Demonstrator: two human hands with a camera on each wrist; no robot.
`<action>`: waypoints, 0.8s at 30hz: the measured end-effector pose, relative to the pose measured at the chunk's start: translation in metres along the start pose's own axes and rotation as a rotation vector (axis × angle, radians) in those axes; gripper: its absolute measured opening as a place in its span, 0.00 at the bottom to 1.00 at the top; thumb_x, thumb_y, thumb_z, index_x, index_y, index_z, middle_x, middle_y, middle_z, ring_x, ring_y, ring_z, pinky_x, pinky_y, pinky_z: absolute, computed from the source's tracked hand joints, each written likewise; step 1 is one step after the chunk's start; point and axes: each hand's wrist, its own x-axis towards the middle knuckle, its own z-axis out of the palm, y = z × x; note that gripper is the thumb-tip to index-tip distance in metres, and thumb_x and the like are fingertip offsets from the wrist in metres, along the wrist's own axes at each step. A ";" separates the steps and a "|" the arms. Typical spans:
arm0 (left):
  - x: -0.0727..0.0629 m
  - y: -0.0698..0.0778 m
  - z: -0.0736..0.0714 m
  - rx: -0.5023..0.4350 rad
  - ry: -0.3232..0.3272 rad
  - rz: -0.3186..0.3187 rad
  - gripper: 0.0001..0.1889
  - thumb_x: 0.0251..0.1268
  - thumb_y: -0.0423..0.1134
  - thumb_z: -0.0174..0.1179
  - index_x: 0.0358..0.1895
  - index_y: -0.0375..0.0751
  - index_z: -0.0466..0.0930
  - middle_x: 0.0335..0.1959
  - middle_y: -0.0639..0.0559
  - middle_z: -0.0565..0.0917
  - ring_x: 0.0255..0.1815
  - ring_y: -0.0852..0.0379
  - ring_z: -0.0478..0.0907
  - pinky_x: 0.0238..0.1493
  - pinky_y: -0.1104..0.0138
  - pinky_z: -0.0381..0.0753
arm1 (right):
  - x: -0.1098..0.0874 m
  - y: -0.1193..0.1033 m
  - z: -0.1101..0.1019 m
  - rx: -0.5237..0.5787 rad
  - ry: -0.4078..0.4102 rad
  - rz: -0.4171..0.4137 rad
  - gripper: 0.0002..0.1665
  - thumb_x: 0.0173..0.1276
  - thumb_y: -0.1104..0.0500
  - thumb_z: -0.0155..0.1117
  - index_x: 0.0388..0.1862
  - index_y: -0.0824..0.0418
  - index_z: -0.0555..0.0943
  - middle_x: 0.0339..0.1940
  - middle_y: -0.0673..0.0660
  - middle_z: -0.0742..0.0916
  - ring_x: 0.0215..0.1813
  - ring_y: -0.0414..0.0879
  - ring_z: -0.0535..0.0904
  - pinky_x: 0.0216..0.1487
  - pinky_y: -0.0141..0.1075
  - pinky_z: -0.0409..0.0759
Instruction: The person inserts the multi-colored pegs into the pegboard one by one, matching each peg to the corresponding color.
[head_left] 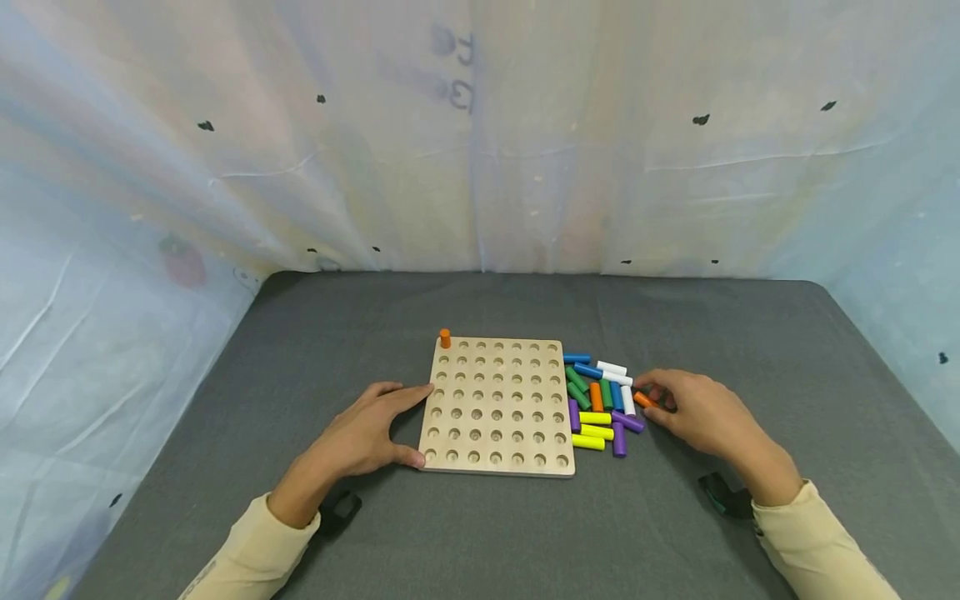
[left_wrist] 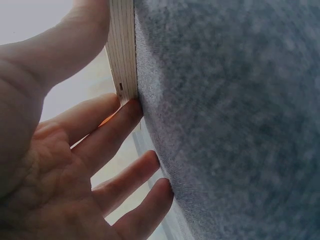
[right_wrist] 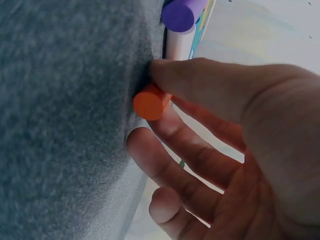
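1. Left hand (head_left: pixel 367 437): fingers extended and relaxed, not gripping; thumb touched the wooden board (head_left: pixel 487 405) at its near left corner, index fingertip farther up the left edge.
2. Right hand (head_left: pixel 705 412): thumb and fingers pinched an orange peg (head_left: pixel 643 400) at the right end of the loose pegs, low over the desk (head_left: pixel 487 542).
3. Board lay flat between the hands; one upright orange peg (head_left: pixel 446 339) stood in its far left corner hole.
4. Beside the board's right edge lay blue, green, white, yellow (head_left: pixel 588 443) and purple pegs (head_left: pixel 618 440), plus another orange one (head_left: pixel 596 397).
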 end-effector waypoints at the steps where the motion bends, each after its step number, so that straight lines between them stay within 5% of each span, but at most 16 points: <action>1: 0.000 0.000 0.000 -0.001 0.002 0.001 0.53 0.42 0.54 0.78 0.77 0.62 0.60 0.75 0.56 0.68 0.77 0.45 0.59 0.60 0.36 0.71 | 0.000 0.000 0.000 -0.003 0.006 -0.004 0.19 0.65 0.56 0.70 0.56 0.54 0.83 0.38 0.50 0.87 0.36 0.42 0.79 0.34 0.42 0.78; 10: 0.000 -0.001 0.002 -0.004 0.013 0.004 0.54 0.42 0.53 0.79 0.77 0.61 0.60 0.75 0.55 0.69 0.77 0.45 0.60 0.61 0.37 0.71 | -0.003 0.000 0.001 -0.008 0.079 -0.045 0.18 0.64 0.59 0.71 0.53 0.56 0.84 0.42 0.54 0.88 0.40 0.45 0.82 0.39 0.48 0.81; 24: -0.001 0.001 0.000 -0.001 -0.008 -0.015 0.54 0.42 0.55 0.78 0.77 0.62 0.60 0.76 0.54 0.68 0.78 0.45 0.59 0.60 0.33 0.69 | -0.004 -0.003 -0.001 0.021 0.087 -0.065 0.17 0.67 0.62 0.68 0.55 0.58 0.81 0.47 0.58 0.87 0.46 0.51 0.84 0.48 0.54 0.81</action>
